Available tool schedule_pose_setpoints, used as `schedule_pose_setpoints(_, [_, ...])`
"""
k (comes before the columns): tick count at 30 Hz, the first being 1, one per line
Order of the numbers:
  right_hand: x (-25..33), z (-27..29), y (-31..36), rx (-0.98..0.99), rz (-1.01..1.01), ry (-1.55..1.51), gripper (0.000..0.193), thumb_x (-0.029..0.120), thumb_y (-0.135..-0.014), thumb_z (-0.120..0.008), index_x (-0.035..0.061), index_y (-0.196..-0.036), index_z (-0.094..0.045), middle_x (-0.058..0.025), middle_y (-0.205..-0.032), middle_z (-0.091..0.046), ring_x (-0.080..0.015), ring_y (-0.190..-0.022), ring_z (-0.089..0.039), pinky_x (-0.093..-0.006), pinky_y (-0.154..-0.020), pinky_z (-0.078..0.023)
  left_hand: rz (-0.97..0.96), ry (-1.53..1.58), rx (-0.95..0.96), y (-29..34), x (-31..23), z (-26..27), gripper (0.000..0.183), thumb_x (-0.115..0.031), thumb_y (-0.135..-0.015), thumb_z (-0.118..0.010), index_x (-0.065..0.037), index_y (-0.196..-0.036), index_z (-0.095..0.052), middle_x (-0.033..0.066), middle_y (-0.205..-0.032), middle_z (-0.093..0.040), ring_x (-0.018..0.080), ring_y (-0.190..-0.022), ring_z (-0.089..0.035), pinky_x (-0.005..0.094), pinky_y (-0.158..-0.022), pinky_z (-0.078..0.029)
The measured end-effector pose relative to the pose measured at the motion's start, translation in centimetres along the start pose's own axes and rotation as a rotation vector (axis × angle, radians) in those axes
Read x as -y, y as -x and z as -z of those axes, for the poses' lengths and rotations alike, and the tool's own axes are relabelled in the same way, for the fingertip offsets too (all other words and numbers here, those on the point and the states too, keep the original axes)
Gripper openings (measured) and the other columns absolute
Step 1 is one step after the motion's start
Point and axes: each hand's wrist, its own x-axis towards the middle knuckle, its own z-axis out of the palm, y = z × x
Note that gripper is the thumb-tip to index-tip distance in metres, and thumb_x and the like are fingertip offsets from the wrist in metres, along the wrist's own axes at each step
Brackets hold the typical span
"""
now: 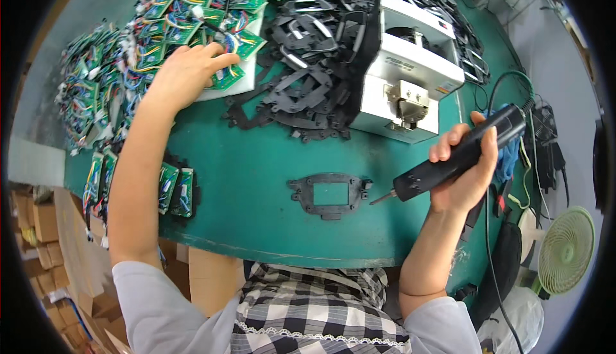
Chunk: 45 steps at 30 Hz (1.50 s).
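My left hand [190, 73] reaches into the pile of green circuit boards [183, 31] at the upper left. Its thumb and bent fingers close on a circuit board [246, 44] with coloured wires; some fingertips are hidden. In my right hand [467, 169] is a black electric screwdriver [452, 159], its bit slanting down to the left. The tip hovers just right of a black plastic frame [322, 195] with a rectangular opening, lying flat on the green table [256, 174].
A white box-shaped machine [410, 65] stands beyond the screwdriver. Many black plastic parts [308, 91] are heaped left of and behind it. Several boards [176, 190] stand near my left forearm. A green fan [566, 251] and a hanging cable [491, 251] are at the right.
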Motion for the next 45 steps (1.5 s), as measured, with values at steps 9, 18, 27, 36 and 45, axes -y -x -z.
schedule_pose_setpoints(9, [0.1,0.5,-0.4,-0.013,0.048,0.022,0.042,0.038,-0.095,-0.052,0.0043,-0.12,-0.044,-0.0083,-0.072,-0.053,-0.0175,-0.056,-0.053,-0.0343,-0.052,-0.047,0.06,1.474,-0.58,1.2,-4.7,0.4,0.067,-0.024,-0.081,-0.071,-0.006,-0.137,-0.039,0.012,-0.13,-0.053,0.0244,-0.12,-0.053,0.0362,-0.104,-0.038])
schedule_pose_setpoints(18, [2.8,-2.3,-2.6,0.048,0.519,0.17,0.05,0.036,-0.09,-0.061,-0.0019,-0.116,-0.041,-0.0102,-0.067,-0.056,-0.0187,-0.049,-0.055,-0.033,-0.047,-0.049,0.097,0.799,-0.643,5.7,-13.1,0.6,0.062,-0.018,-0.063,-0.086,-0.002,-0.114,-0.054,0.0129,-0.108,-0.064,0.0246,-0.087,-0.064,0.0338,-0.075,-0.052])
schedule_pose_setpoints(27, [2.2,-6.9,-4.5,0.226,0.817,0.314,0.045,0.024,-0.084,-0.072,-0.0049,-0.108,-0.047,-0.0075,-0.063,-0.056,-0.0139,-0.046,-0.055,-0.0262,-0.048,-0.048,0.173,0.906,-0.463,7.2,-16.1,-1.7,0.048,-0.012,-0.063,-0.084,-0.004,-0.106,-0.063,0.0097,-0.093,-0.065,0.0216,-0.08,-0.062,0.0301,-0.067,-0.051])
schedule_pose_setpoints(36, [1.6,-6.7,-4.8,0.255,0.758,0.432,0.046,0.024,-0.087,-0.067,-0.0067,-0.113,-0.044,-0.0108,-0.064,-0.056,-0.0179,-0.047,-0.056,-0.0303,-0.046,-0.05,0.178,0.88,-0.493,7.6,-16.3,-1.5,0.051,-0.019,-0.06,-0.085,-0.004,-0.105,-0.067,0.0118,-0.097,-0.068,0.0268,-0.089,-0.064,0.0362,-0.08,-0.05])
schedule_pose_setpoints(45, [2.4,-6.0,-2.6,0.333,0.471,0.528,0.054,0.038,-0.092,-0.053,-0.0062,-0.12,-0.041,-0.0121,-0.07,-0.054,-0.0193,-0.05,-0.054,-0.0333,-0.047,-0.048,0.003,0.734,-0.548,7.3,-18.1,-2.3,0.047,-0.029,-0.058,-0.085,-0.006,-0.096,-0.07,0.0086,-0.089,-0.069,0.0261,-0.085,-0.065,0.0368,-0.076,-0.051])
